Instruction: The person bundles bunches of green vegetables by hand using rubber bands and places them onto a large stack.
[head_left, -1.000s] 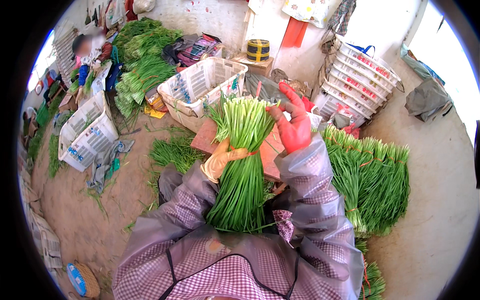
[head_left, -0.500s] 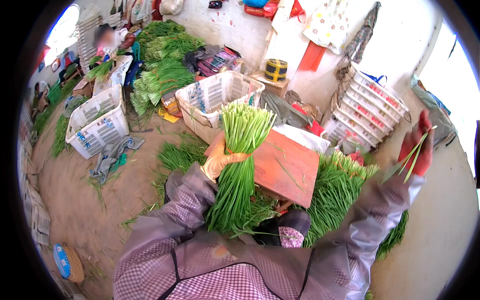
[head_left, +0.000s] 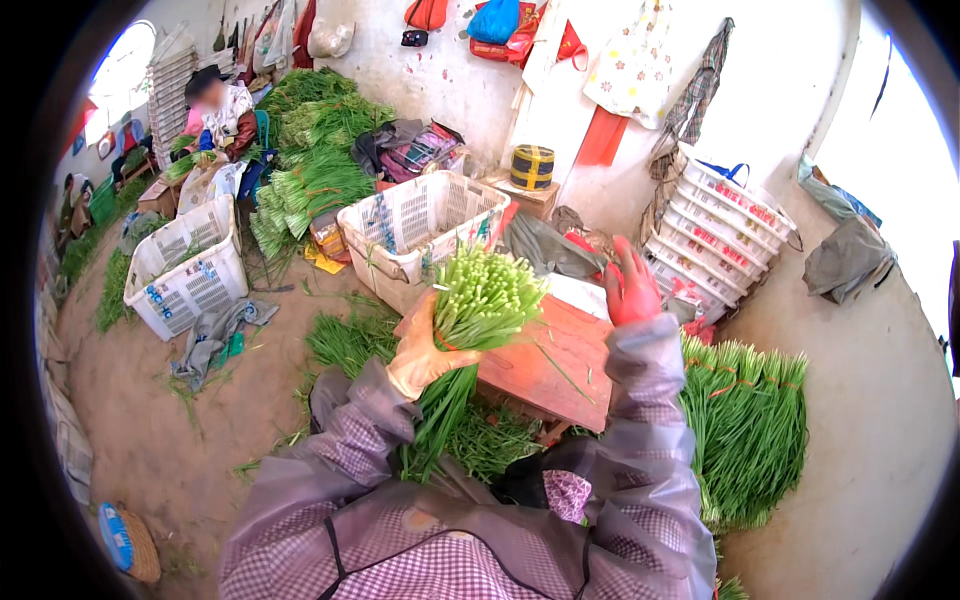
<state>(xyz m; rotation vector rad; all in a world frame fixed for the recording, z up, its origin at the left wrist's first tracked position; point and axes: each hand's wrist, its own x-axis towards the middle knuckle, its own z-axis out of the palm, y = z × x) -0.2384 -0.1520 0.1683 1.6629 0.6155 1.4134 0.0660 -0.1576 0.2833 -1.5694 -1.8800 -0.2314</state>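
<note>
My left hand, in a pale tan glove, is wrapped round a bunch of chives. Their pale cut ends point up and away, and the long green leaves hang down below the wrist. An orange-red band shows at the glove around the bunch. My right hand, in a red glove, is raised over the right end of the red wooden table. Its fingers are stretched out, apart from the bunch, and I see nothing in them. A few loose green blades lie on the tabletop.
Several banded bunches stand to the right. Behind the table is a white plastic crate; another crate sits at the left. Stacked crates lean by the wall. A person sits at the far left near heaped greens.
My right hand has swung in from the far right toward the table, and the loose blades it held are gone from it. The bunch in my left hand now tilts its cut ends more toward me.
</note>
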